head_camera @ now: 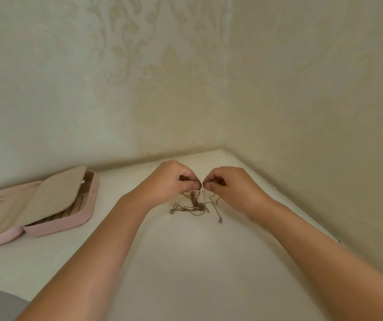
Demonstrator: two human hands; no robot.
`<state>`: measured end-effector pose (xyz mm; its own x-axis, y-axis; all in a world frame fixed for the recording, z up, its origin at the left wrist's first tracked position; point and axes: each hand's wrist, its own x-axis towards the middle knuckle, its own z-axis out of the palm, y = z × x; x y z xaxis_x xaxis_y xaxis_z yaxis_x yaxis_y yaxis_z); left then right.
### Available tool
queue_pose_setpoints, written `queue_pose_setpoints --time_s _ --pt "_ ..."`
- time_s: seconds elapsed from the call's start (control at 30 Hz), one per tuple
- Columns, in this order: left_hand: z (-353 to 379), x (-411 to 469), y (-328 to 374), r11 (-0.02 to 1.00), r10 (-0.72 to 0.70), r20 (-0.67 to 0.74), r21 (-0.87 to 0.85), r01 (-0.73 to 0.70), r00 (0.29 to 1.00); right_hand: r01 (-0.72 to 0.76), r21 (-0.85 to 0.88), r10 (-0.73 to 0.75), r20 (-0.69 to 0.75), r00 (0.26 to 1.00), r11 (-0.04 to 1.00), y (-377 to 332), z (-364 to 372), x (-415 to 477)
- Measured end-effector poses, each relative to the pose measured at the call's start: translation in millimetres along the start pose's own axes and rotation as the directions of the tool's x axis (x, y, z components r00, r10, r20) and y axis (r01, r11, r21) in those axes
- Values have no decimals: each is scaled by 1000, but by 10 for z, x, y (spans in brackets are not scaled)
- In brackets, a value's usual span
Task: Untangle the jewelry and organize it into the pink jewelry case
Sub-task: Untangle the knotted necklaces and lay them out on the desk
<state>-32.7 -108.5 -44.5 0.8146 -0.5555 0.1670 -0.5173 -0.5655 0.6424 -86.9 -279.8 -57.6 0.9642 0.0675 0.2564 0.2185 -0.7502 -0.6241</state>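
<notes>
We pinch the tangled chains (195, 202) with our left hand (167, 179) and right hand (232, 184); the open pink case (54, 225) lies well to the left.

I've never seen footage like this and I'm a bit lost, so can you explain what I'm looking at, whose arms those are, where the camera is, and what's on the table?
There is no machine here. This is one picture from a camera worn on a person's head, looking forward and down, so the two bare arms are that person's own. The left hand and right hand meet near the corner of a white table, each pinching part of a tangle of thin chains. Most of the tangle hangs down and rests on the table, and one loose end with a clasp trails toward the camera. To the left lies a pink jewelry case, open, with a beige flap lying over its compartments. Patterned wallpaper covers the walls behind.
</notes>
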Motion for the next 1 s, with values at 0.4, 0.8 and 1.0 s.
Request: queue_pose_setpoints --time_s 0.4,0.8,1.0 --pt "-37 -100 -76 985 -28 2 -171 28 1000 -31 262 51 -69 996 965 36 -189 -1" --pt "-144 -182 -90 909 16 231 -410 82 973 -33 341 84 -137 987 939 73 -328 1" --pt "-89 -124 -82 801 34 171 -594 75 985 -163 861 101 130 986 481 -7 -189 7"
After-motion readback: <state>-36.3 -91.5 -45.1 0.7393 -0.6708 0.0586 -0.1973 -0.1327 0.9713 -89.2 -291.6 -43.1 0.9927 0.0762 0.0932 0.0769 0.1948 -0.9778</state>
